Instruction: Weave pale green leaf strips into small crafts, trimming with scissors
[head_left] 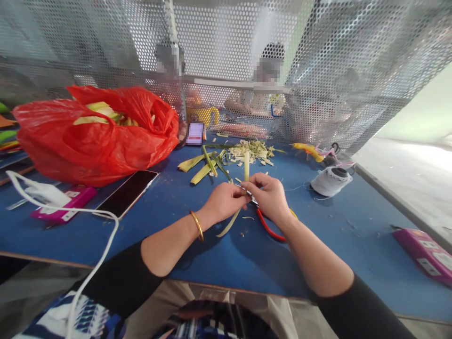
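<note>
My left hand (pixel 226 201) and my right hand (pixel 267 193) meet above the blue table, both with fingers pinched on a long pale green leaf strip (pixel 246 165). One end of the strip stands up beyond my fingers, and a thin length (pixel 229 225) hangs below them. Scissors with red handles (pixel 270 230) lie beneath my right hand, their blades partly covered by my fingers. Just past my hands are larger yellow-green leaf pieces (pixel 203 173) and a heap of cut scraps (pixel 251 151).
A red plastic bag (pixel 95 150) of leaf pieces stands left, behind a dark phone (pixel 127 194) and a purple power strip (pixel 65 206) with a white cable. White thread (pixel 331 181) sits right, near another power strip (pixel 423 254). Perforated metal mesh (pixel 226 42) rises behind, people beyond it.
</note>
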